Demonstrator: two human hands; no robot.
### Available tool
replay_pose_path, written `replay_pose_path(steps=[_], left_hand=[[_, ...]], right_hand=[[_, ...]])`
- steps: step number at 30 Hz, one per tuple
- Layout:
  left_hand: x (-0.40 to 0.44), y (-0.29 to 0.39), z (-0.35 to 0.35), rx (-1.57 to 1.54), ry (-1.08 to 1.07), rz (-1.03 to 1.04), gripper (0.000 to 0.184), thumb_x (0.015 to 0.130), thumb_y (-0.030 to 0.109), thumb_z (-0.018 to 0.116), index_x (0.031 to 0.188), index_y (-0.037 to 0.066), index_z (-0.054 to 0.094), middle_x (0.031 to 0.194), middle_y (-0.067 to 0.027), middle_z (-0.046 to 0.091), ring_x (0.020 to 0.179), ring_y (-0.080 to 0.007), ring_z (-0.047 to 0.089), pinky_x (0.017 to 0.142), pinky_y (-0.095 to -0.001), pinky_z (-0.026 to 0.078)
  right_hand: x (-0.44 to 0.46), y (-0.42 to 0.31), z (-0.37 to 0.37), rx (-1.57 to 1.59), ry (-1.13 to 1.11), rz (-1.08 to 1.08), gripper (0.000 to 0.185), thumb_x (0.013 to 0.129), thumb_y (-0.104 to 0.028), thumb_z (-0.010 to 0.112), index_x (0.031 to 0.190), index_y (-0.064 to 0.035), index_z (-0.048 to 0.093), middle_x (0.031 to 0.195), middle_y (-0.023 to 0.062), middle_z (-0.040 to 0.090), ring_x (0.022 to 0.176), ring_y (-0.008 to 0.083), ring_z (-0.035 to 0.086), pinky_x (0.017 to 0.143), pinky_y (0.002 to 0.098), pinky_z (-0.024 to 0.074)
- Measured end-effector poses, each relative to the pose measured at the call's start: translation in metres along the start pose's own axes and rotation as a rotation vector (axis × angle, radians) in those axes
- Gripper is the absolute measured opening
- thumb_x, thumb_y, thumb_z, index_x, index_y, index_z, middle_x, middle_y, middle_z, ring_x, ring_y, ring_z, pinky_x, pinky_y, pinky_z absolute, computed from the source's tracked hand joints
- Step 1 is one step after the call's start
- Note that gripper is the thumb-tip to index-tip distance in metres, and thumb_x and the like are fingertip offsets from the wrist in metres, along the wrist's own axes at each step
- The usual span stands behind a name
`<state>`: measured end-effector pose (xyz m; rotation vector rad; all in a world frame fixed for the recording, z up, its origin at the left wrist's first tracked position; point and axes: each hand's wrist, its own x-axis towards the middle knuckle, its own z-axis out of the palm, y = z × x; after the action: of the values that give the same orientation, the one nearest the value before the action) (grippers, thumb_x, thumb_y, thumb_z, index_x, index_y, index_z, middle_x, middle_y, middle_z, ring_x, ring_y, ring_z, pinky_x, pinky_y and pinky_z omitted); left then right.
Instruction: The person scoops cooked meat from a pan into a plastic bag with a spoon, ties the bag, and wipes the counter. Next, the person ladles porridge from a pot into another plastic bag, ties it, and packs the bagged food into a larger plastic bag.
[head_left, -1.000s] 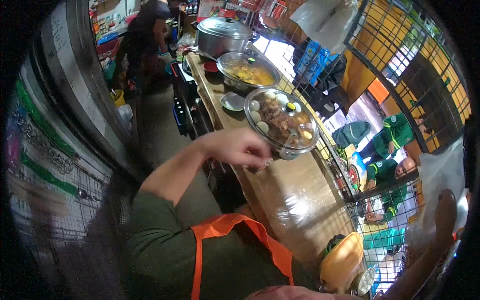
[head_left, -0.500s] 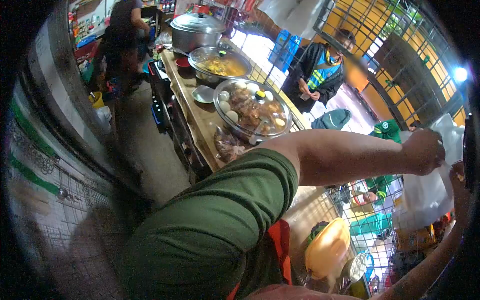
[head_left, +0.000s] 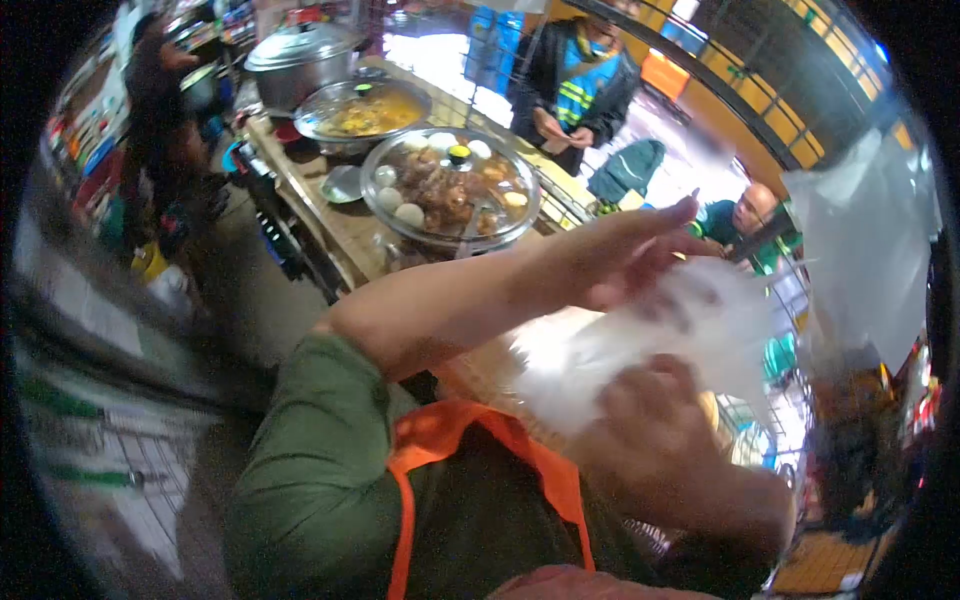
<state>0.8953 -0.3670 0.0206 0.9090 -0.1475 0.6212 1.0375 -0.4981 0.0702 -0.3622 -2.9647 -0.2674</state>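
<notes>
Left arm, bent at the elbow, forearm bare and reaching across the front of the body, left hand raised, one digit extended, the others partly obscured; right forearm, bare, angled inward, right hand blurred, lower and near the left, fingers curled.

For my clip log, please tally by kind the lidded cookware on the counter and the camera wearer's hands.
Tall lidded pot: 1
Clear-lidded pans: 2
Wearer's hands: 2
Total: 5
</notes>
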Motion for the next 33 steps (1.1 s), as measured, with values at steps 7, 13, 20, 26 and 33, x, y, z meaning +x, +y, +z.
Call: replay_pose_path(steps=[7,13,20,26,33], left_hand=[[-0.142,0.032,0.003,0.238,0.556,0.103,0.035,0.077,0.004,0.060,0.111,-0.003,0.054,0.096,-0.0098,0.063,0.079,-0.0113,0.059,0.070,-0.0256,0.047],[-0.269,0.077,-0.018,0.932,0.558,0.048,0.024,0.080,0.012,0.064,0.102,0.001,0.061,0.095,-0.0071,0.064,0.089,-0.0131,0.060,0.079,-0.0265,0.046],[-0.338,0.126,-0.066,0.947,0.429,-0.116,0.035,0.082,0.018,0.066,0.109,0.000,0.055,0.089,-0.0039,0.061,0.080,-0.0094,0.054,0.071,-0.0261,0.044],[-0.323,0.127,-0.082,1.736,0.518,0.531,0.021,0.072,0.018,0.069,0.086,0.006,0.059,0.072,-0.0091,0.050,0.066,-0.0258,0.050,0.061,-0.0323,0.040],[-0.296,0.080,-0.070,1.074,0.233,-0.074,0.019,0.070,0.011,0.070,0.065,0.000,0.055,0.070,-0.0059,0.049,0.063,-0.0158,0.048,0.055,-0.0276,0.040]], right_hand=[[0.090,-0.013,0.071,0.146,-0.031,-0.266,0.018,0.065,-0.024,0.063,0.075,-0.0118,0.054,0.084,0.0052,0.052,0.085,0.0239,0.055,0.079,0.0417,0.0431],[0.172,-0.002,0.075,0.318,0.737,0.331,0.057,0.064,-0.033,0.079,0.105,-0.0038,0.052,0.097,0.0138,0.057,0.085,0.0306,0.058,0.072,0.0362,0.0471],[0.238,-0.013,0.151,1.218,0.143,0.762,0.029,0.079,-0.027,0.066,0.089,-0.0001,0.061,0.072,0.0103,0.062,0.072,0.0195,0.063,0.064,0.0314,0.0480],[0.242,-0.034,0.160,1.173,0.343,1.105,0.018,0.075,-0.018,0.068,0.073,-0.0021,0.061,0.065,0.0065,0.059,0.060,0.0110,0.053,0.054,0.0267,0.0426],[0.237,-0.065,0.179,1.162,0.599,1.008,0.028,0.071,-0.017,0.071,0.062,-0.0041,0.049,0.060,-0.0014,0.050,0.060,0.0069,0.045,0.052,0.0262,0.0386]])
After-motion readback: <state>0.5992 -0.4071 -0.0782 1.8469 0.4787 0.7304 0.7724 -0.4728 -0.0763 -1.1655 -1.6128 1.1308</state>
